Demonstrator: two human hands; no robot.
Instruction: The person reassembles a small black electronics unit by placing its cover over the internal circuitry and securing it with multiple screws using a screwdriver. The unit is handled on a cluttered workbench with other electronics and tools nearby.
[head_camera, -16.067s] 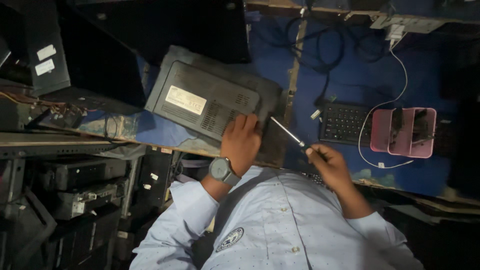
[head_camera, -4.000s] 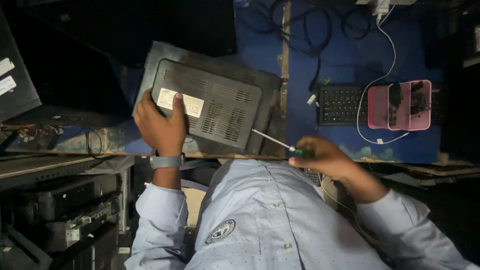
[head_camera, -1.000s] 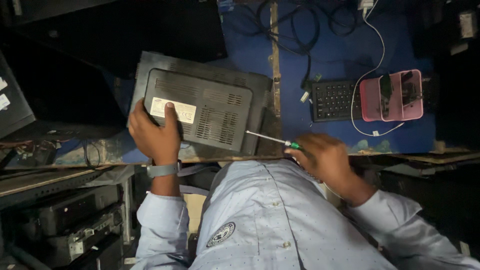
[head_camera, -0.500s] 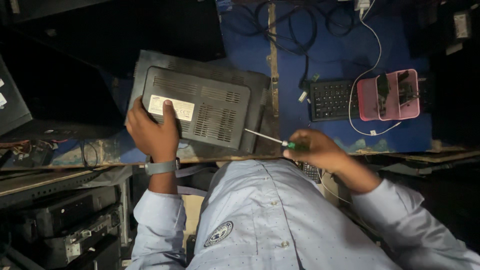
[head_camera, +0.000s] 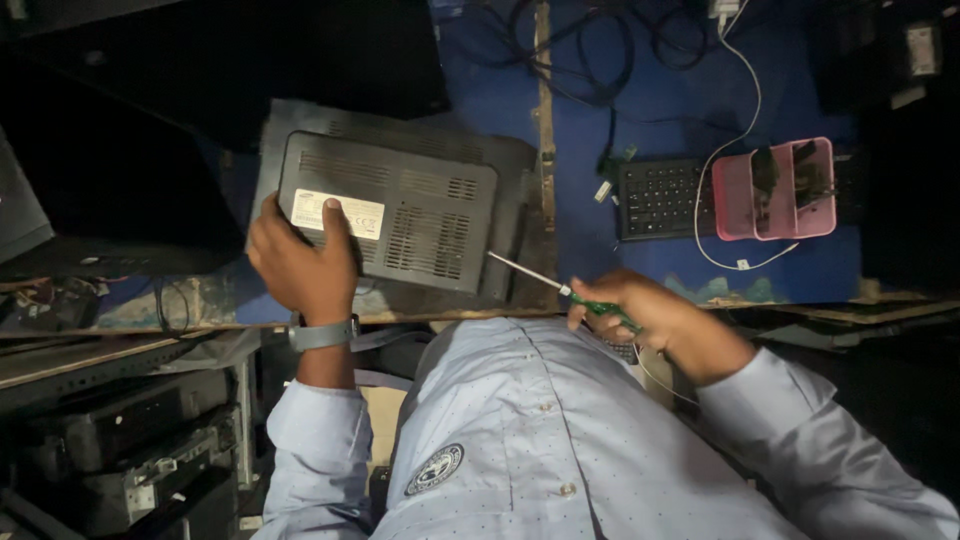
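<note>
A dark grey vented device (head_camera: 410, 215) lies bottom-up on a larger grey unit on the blue-covered bench. My left hand (head_camera: 298, 262), with a watch on its wrist, grips the device's near left corner, fingers over its pale label. My right hand (head_camera: 650, 315) holds a green-handled screwdriver (head_camera: 555, 285). Its thin metal shaft points at the device's near right corner, and the tip sits just at that corner.
A small black keyboard (head_camera: 660, 197) and a pink compartment tray (head_camera: 775, 188) sit to the right, with a white cable looping around them. Black cables tangle at the back. Dark equipment stacks fill shelves at lower left (head_camera: 120, 440).
In the last second both hands stay almost where they were; the view has shifted slightly. Earlier my left hand moved from the device's right side to its left corner.
</note>
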